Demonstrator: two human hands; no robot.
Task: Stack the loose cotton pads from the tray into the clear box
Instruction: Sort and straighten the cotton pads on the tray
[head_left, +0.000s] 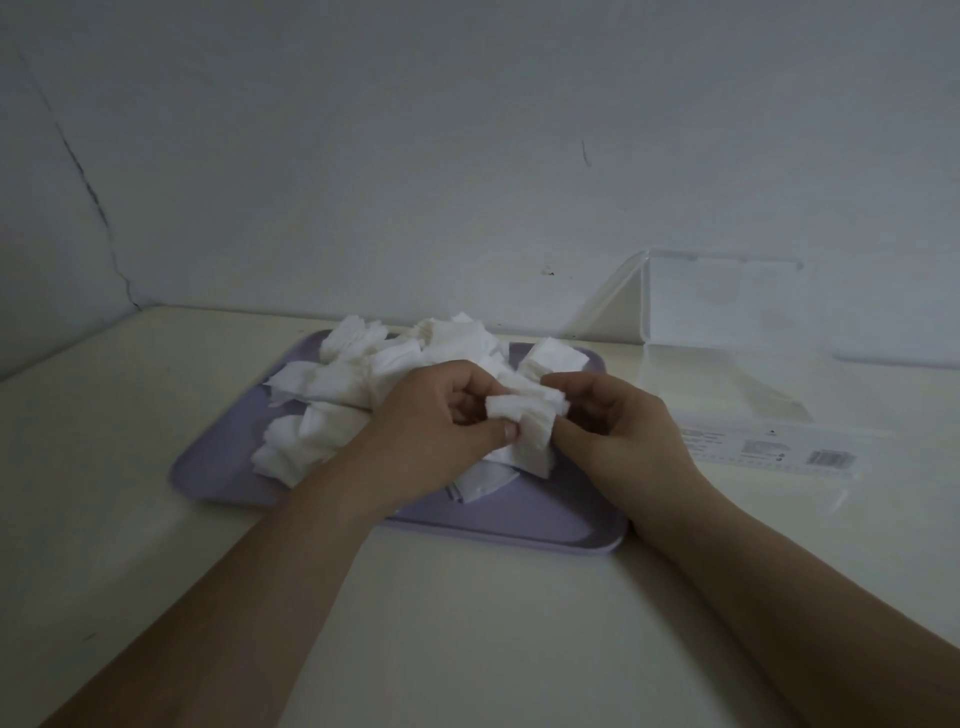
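Note:
A lilac tray (530, 519) lies on the table with several loose white cotton pads (363, 374) heaped over its far and left parts. Above the tray's middle, my left hand (436, 431) and my right hand (618, 426) both pinch a small bunch of cotton pads (524, 415) between them. The left thumb presses on the bunch's front and the right fingers curl round its right end. The clear box (727, 332) stands to the right of the tray with its lid raised against the wall.
A clear plastic wrapper with printed labels (769, 449) lies on the table in front of the box. The pale wall runs close behind the tray and box. The table's left edge meets a cracked side wall.

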